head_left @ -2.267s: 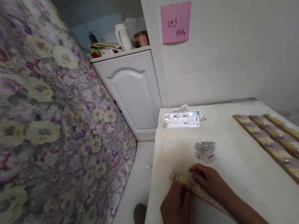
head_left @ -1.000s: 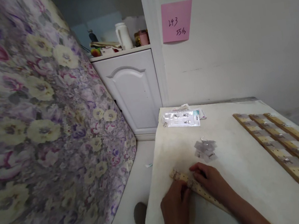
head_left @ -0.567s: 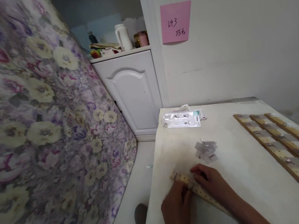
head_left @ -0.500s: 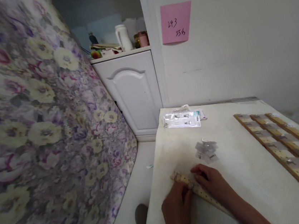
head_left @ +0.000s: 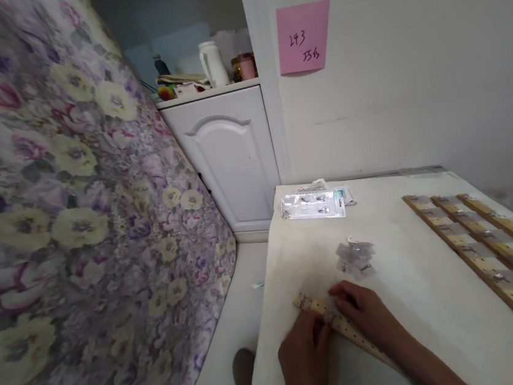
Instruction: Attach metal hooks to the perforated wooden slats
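Note:
A long tan perforated strip [head_left: 307,304] lies on the white table [head_left: 414,279] near its front left edge. My left hand [head_left: 303,360] rests on the strip's near side with fingers curled, pinching at a small clear piece on it. My right hand [head_left: 367,316] presses on the strip from the far side, fingers bent together at the same spot. A small heap of clear little bags with metal bits [head_left: 355,258] lies just beyond my right hand.
Three more tan strips loaded with clear bags [head_left: 485,247] lie at the table's right. A clear blister pack [head_left: 312,204] sits at the far left corner. A flowered mattress [head_left: 68,208] leans at left; a white cabinet [head_left: 231,152] and a pink note [head_left: 304,37] stand behind.
Both hands stay on the strip at almost the same spot; only small finger shifts and a slight camera wobble show.

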Demonstrator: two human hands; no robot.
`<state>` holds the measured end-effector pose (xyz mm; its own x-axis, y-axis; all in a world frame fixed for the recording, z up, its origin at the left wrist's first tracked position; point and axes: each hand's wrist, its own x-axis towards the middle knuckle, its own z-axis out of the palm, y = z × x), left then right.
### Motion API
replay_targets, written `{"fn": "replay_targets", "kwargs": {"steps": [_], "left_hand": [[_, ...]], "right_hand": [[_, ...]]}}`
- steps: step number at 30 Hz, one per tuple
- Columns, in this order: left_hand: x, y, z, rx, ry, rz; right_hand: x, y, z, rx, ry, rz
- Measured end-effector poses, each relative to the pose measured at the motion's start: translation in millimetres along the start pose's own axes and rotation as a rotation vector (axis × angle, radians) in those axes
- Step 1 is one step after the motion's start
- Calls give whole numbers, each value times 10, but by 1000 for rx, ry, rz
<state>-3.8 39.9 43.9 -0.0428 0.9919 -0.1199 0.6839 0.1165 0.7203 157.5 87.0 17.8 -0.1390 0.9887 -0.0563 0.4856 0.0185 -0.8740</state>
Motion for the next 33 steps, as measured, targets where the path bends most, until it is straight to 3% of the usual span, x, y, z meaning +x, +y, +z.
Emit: {"fn": "replay_targets", "kwargs": {"steps": [14,33], "left_hand": [[2,-16,41,3,34,9],[-10,-49,48,1,36,25]], "right_hand": [[-29,-24,-9,-41,13,-33],[-46,-41,18,33,-21,45]]}}
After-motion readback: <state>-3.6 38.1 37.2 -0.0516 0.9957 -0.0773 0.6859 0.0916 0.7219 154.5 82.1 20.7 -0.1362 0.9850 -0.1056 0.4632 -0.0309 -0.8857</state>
